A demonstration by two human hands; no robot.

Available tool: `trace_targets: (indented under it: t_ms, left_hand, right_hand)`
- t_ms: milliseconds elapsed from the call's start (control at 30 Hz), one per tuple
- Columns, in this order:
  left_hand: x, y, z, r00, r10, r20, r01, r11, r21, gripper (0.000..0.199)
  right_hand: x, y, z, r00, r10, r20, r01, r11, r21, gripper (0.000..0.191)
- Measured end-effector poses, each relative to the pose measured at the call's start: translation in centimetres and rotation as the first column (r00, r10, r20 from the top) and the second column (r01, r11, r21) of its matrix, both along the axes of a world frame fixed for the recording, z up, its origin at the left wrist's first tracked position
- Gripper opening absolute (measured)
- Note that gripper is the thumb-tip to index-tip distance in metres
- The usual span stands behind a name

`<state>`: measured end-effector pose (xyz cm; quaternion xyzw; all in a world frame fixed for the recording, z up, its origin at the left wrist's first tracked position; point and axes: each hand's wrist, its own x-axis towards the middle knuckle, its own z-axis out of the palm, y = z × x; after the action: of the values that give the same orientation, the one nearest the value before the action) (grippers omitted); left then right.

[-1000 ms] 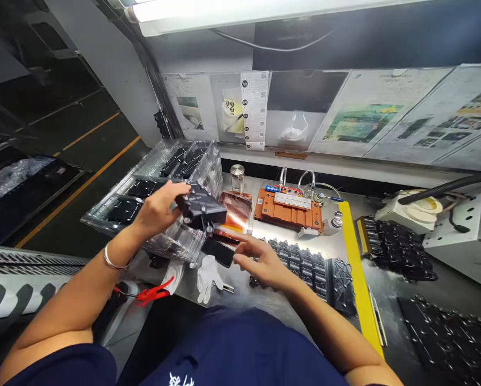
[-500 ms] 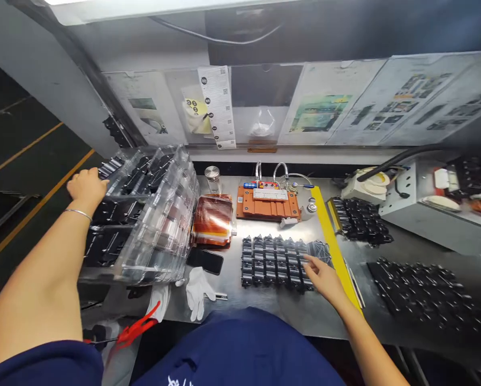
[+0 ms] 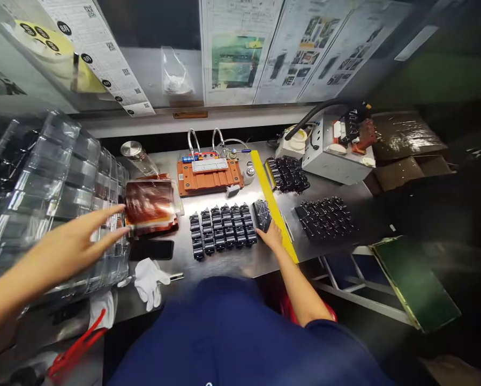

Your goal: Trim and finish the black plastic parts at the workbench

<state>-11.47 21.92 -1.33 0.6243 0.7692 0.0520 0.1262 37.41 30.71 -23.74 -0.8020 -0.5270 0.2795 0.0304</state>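
Note:
My left hand is stretched out in front of the clear plastic trays, its fingers apart and nothing in them. Its fingertips are near the left edge of a stack of brown-orange film sheets. At the right end of a row of black ribbed plastic parts, my right hand has thumb and fingers around the lower end of a black plastic part. That part lies with its cross-ribbed face up, a little apart from the row.
Behind the row sits an orange fixture with hoses. A yellow strip divides the bench; more black parts lie beyond it, near a grey machine box. A phone and white glove lie in front of the film.
The view has swung right. My left hand has left the black parts in the trays and come across towards the film. My right hand has closed around the end part.

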Motion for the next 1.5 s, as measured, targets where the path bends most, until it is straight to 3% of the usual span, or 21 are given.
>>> trace_targets:
  t_ms: [67,100,167,233,300,367,433,500,600,767,933,1133,1267,1367,1500]
  left_hand:
    - [6.4,-0.7,-3.1,0.975,-0.147,0.169,0.183,0.959,-0.218,0.071]
    - [8.7,-0.8,-5.2,0.966,-0.131,0.222,0.196,0.932,-0.306,0.069]
    - [12.0,-0.6,-9.7,0.964,0.002,0.264,0.121,0.886,-0.449,0.07]
    - [14.1,-0.1,-13.8,0.945,0.161,0.286,0.0,0.87,-0.493,0.072]
    - [16.0,0.5,-16.6,0.906,0.301,0.297,-0.126,0.863,-0.49,0.073]
    - [17.8,0.9,-18.2,0.866,0.4,0.3,-0.23,0.852,-0.471,0.076]
    - [19.5,1.2,-18.8,0.84,0.456,0.295,-0.299,0.841,-0.451,0.079]
    - [20.7,1.2,-18.9,0.83,0.479,0.287,-0.335,0.838,-0.43,0.082]
    - [21.4,1.2,-19.1,0.818,0.497,0.289,-0.37,0.84,-0.397,0.086]
    - [21.7,0.9,-19.8,0.818,0.48,0.316,-0.404,0.872,-0.277,0.09]
    - [22.9,0.7,-19.7,0.834,0.442,0.331,-0.42,0.897,-0.139,0.066]
    - [24.8,1.6,-18.7,0.831,0.512,0.219,-0.461,0.853,-0.245,0.057]
    - [24.1,2.2,-18.5,0.849,0.51,0.142,-0.447,0.835,-0.321,0.059]
    - [23.2,2.4,-18.8,0.861,0.502,0.081,-0.444,0.821,-0.36,0.062]
    - [22.8,2.7,-19.2,0.862,0.503,0.065,-0.471,0.841,-0.266,0.058]
  right_hand:
    - [0.7,0.3,-0.6,0.993,-0.033,-0.114,0.038,0.998,0.042,0.086]
    - [1.1,0.4,-0.7,0.986,-0.034,-0.162,0.043,0.998,0.048,0.08]
    - [1.8,0.6,-0.9,0.971,-0.017,-0.239,0.027,0.999,0.038,0.067]
    - [2.2,0.4,-0.8,0.955,-0.01,-0.296,0.021,0.999,0.036,0.066]
    - [2.3,0.0,-0.5,0.97,0.003,-0.243,0.015,0.997,0.072,0.075]
    - [2.0,-0.6,-0.1,0.999,0.032,-0.043,-0.026,0.99,0.139,0.083]
    - [1.6,-1.0,0.2,0.981,0.068,0.181,-0.097,0.983,0.158,0.088]
    - [1.3,-1.1,0.3,0.956,0.113,0.273,-0.146,0.984,0.104,0.092]
    - [1.4,-0.8,0.2,0.966,0.133,0.222,-0.141,0.99,0.018,0.09]
    - [1.2,0.2,1.0,0.98,0.013,0.198,-0.009,1.0,-0.022,0.089]
    - [-0.2,0.4,2.8,0.979,0.159,0.126,-0.16,0.987,-0.006,0.067]
    - [-2.4,-0.5,3.7,0.951,0.307,-0.024,-0.306,0.952,0.023,0.052]
    - [-3.5,-0.3,4.3,0.935,0.354,-0.016,-0.355,0.934,-0.051,0.062]
    - [-4.5,0.4,4.4,0.94,0.339,0.025,-0.335,0.937,-0.102,0.064]
    - [-6.1,1.6,4.0,0.957,0.279,0.076,-0.27,0.957,-0.107,0.061]
